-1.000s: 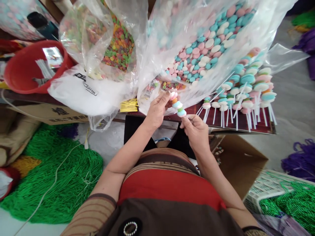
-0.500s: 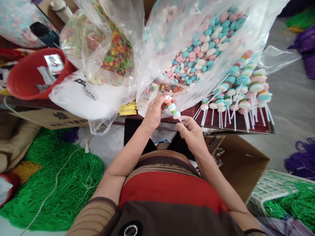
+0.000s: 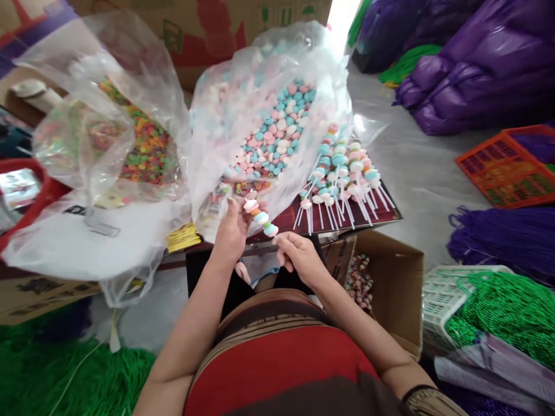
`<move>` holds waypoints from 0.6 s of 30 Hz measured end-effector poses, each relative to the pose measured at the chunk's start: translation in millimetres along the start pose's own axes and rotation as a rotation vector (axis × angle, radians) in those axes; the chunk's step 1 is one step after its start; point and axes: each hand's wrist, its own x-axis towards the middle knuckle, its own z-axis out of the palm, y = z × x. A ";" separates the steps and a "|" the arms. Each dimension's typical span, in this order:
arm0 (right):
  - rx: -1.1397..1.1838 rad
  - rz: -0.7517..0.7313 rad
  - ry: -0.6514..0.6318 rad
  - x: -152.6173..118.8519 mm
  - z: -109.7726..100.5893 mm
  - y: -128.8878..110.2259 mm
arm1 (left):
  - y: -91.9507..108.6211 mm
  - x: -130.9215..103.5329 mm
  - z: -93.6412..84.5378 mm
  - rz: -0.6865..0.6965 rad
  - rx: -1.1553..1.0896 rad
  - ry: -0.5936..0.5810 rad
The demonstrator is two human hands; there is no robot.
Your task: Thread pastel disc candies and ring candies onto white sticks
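Observation:
A candy skewer [image 3: 261, 218] of pink, white, blue, orange and green pieces is held between my two hands over the table's front edge. My left hand [image 3: 232, 231] is closed at its upper end, fingers by the topmost pinkish-white pieces. Pinching the white stick just below the lowest piece is my right hand [image 3: 299, 254]. Behind the skewer, a clear plastic bag [image 3: 333, 69] holds many pink, white and blue candies [image 3: 281, 124]. Finished-looking skewers [image 3: 340, 167] lie piled on the table to the right, sticks pointing toward me.
Left of the candies stands a bag of small colourful rings [image 3: 150, 144]. A yellow bundle of ties [image 3: 182, 238] lies at the table edge. Below right are an open cardboard box [image 3: 390, 289] and a white basket [image 3: 437, 312] with green strands. An orange crate [image 3: 498, 173] sits on the floor.
The camera view has swung to the right, so the table and hands appear further left and lower. Both hands keep their hold on the skewer.

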 end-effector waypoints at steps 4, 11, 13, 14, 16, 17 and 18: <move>-0.010 -0.117 0.160 -3.4 -27.5 -23.3 | -4.2 4.5 -0.3 -0.030 -0.017 -0.014; -0.371 -0.381 0.490 27.5 -86.0 -85.1 | -8.8 2.4 -0.2 -0.030 -0.016 0.037; -0.538 -0.407 0.527 47.6 -97.1 -97.8 | -7.9 1.7 -0.3 -0.021 -0.009 0.040; -0.597 -0.410 0.543 58.0 -101.1 -102.1 | -7.4 1.6 -1.1 -0.013 -0.004 0.046; -0.662 -0.392 0.525 76.3 -107.3 -106.3 | -6.5 1.8 -4.5 0.004 0.008 0.066; -0.686 -0.392 0.515 82.9 -109.9 -106.6 | -6.3 2.3 -7.3 0.011 0.015 0.077; -0.719 -0.399 0.504 87.1 -112.4 -106.0 | -6.2 3.2 -10.7 0.016 0.024 0.091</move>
